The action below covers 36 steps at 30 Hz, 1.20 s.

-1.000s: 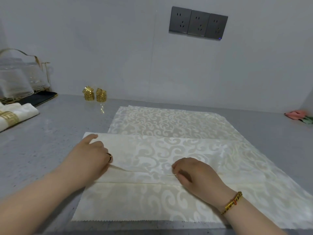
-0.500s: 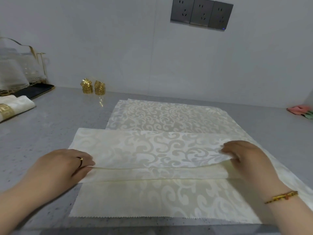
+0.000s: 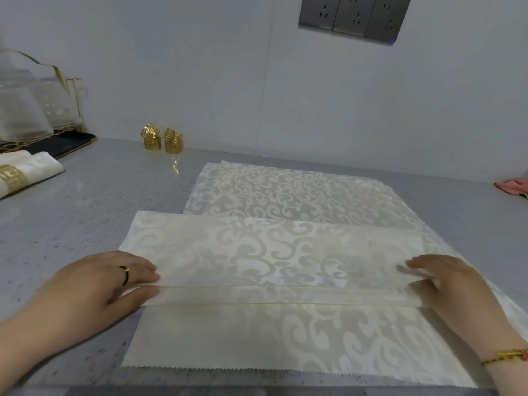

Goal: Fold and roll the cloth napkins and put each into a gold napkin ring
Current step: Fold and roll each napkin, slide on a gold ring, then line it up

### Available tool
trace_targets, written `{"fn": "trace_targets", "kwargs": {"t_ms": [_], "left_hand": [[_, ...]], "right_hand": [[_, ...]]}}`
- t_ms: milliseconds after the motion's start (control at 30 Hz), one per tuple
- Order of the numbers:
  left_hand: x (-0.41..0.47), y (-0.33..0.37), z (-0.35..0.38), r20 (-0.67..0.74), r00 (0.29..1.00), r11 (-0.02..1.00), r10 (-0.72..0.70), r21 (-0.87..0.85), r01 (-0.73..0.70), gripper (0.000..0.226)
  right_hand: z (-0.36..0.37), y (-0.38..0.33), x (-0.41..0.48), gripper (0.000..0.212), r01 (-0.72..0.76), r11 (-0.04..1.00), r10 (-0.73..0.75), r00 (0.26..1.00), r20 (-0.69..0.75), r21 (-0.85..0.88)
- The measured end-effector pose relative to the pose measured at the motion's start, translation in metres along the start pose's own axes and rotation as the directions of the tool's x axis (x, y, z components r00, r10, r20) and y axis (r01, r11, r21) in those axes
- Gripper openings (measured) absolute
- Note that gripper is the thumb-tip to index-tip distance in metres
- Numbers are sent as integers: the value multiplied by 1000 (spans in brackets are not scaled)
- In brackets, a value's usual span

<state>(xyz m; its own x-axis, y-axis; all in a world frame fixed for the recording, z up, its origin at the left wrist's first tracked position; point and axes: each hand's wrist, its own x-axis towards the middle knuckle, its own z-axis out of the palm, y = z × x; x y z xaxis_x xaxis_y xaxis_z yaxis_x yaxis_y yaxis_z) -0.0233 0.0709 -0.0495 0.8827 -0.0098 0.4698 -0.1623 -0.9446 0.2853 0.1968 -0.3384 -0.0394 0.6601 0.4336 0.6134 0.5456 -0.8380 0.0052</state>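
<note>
Nearest, flat on the grey speckled counter point(image 3: 85, 224): cream napkin point(image 3: 285, 332), scroll-patterned damask with a slight sheen, zigzag-cut along the near hem, far part folded back into a long straight pleat.

Left hand point(image 3: 94, 287): palm down at the pleat's left end, fingers over the top layer, thumb beneath, pinching the fold.

Right hand point(image 3: 454, 287): at the right end, fingers curled over the same fold and gripping it. Gold bracelet point(image 3: 505, 356) at the wrist.

Beyond, partly under the napkin: stack point(image 3: 285, 192) of like-patterned cloths, edges slightly offset.

Far left: roll point(image 3: 37, 170) of white cloth, gold-banded.

Near the wall: gold rings point(image 3: 161, 141), fretwork-cut, shiny, in two small piles side by side.

Above, on the wall: three grey outlets point(image 3: 354, 15).
</note>
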Motion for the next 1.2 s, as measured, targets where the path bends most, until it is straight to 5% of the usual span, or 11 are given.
{"fn": "trace_targets", "kwargs": {"t_ms": [100, 233, 367, 467, 567, 667, 800, 933, 1100, 1200], "left_hand": [[0, 0, 0, 43, 998, 999, -36, -24, 37, 21], [4, 1, -5, 56, 996, 997, -69, -40, 71, 29], [17, 6, -9, 78, 982, 984, -175, -16, 177, 54], [31, 15, -8, 114, 975, 974, -191, 145, 174, 67], [44, 24, -1, 168, 953, 914, -252, 365, 178, 43], [47, 24, 2, 249, 929, 887, -275, 438, 145, 58], [47, 22, -5, 274, 897, 905, -348, 347, 245, 78], [69, 9, -8, 160, 851, 866, -500, 98, 490, 28], [97, -40, -9, 268, 702, 751, -660, 229, 619, 50], [103, -46, -15, 321, 674, 720, -665, 38, 692, 17]], "right_hand": [[-10, 7, 3, 38, -197, 979, 197, 980, 1, 54], [-22, -4, 10, 40, -311, 943, 303, 949, 84, 116], [-33, -55, 37, 31, -220, 930, 197, 975, 106, 296], [-24, -110, 61, 31, -109, 902, -11, 962, 274, 419], [5, -168, 78, 50, -35, 893, -211, 848, 487, 448], [37, -203, 84, 60, 32, 924, -277, 746, 606, 382], [52, -205, 78, 61, 72, 944, -273, 716, 642, 322], [52, -205, 75, 61, 86, 944, -280, 722, 633, 319], [51, -206, 75, 60, 89, 944, -282, 721, 633, 319], [51, -206, 76, 60, 89, 941, -287, 717, 635, 326]]}}
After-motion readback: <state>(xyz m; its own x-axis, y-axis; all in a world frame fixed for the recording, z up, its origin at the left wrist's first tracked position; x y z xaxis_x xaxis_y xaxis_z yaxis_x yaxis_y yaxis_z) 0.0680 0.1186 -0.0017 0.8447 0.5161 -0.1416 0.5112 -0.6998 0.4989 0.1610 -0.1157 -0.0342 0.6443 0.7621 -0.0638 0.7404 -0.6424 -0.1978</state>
